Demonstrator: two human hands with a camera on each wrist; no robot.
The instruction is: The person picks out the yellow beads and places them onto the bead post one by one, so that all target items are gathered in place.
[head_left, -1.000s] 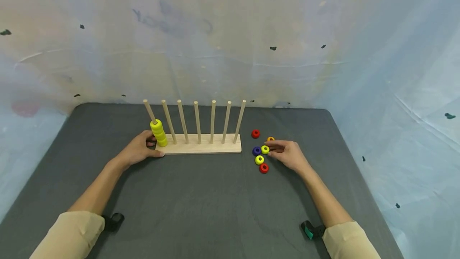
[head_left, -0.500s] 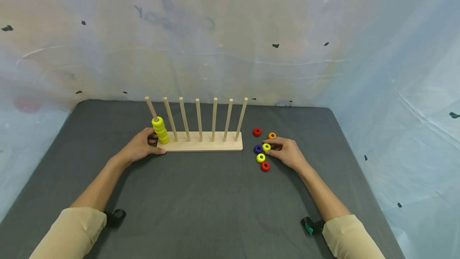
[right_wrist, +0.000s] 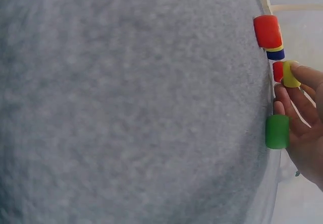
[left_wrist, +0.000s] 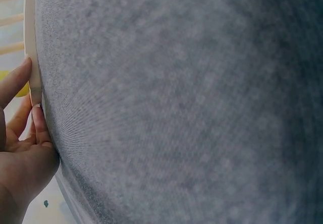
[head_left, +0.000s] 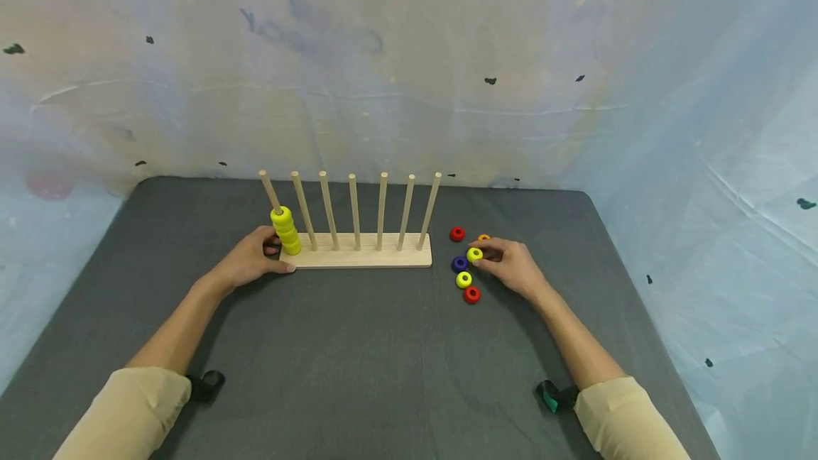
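A wooden base [head_left: 361, 259] carries seven upright pegs; several yellow rings [head_left: 285, 233] are stacked on the leftmost peg. My left hand [head_left: 275, 258] grips the base's left end, thumb along its front edge [left_wrist: 34, 77]. My right hand [head_left: 481, 255] pinches a yellow ring [head_left: 473, 255] at its fingertips, just right of the base. Around it on the mat lie a red ring [head_left: 456, 233], a blue ring [head_left: 459, 263], another yellow ring [head_left: 463, 279] and a second red ring [head_left: 471, 294]. An orange ring [head_left: 483, 237] shows partly behind my fingers. The right wrist view shows the held yellow ring [right_wrist: 290, 74] and a green ring [right_wrist: 277, 131] by my palm.
A dark grey mat [head_left: 358, 360] covers the table, with its edges visible at left, back and right. A pale blue sheet [head_left: 409, 77] rises behind and at both sides. Small black clips [head_left: 207, 383] sit by my sleeves near the front.
My right hand has closed on the yellow ring and drawn it slightly up and away from the blue ring, now partly covering the orange ring. My left hand has stayed on the base.
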